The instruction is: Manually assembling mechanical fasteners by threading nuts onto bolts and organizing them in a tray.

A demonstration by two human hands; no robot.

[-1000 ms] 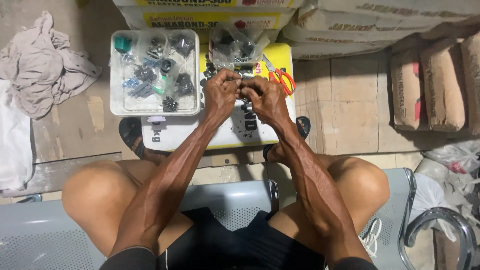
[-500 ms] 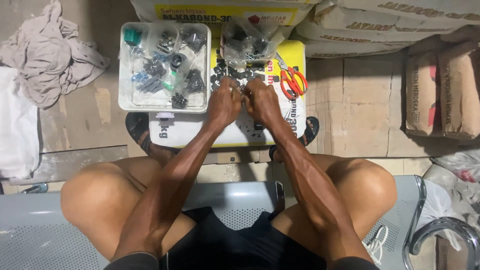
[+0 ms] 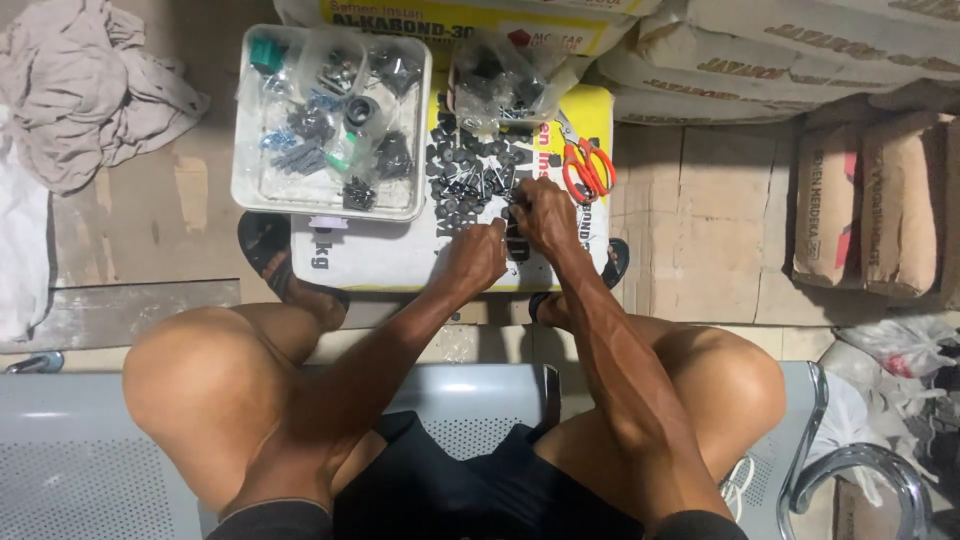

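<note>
Sack-top surface point(image 3: 380, 262) crowded — tray point(image 3: 245, 190) left, scissors point(image 3: 585, 168) right; both hands point(image 3: 510, 235) curled, pinching small black screws and caps point(image 3: 462, 185) — exact grip unclear.

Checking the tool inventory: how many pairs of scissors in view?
1. The orange-handled scissors lie on the yellow-and-white sack, just beyond the right hand. More could be hidden under the plastic bags.

One white plastic tray point(image 3: 245, 190), one pair of orange-handled scissors point(image 3: 588, 170), two bare hands, left point(image 3: 475, 258) and right point(image 3: 545, 215), small black parts point(image 3: 460, 185) too many to count
</note>
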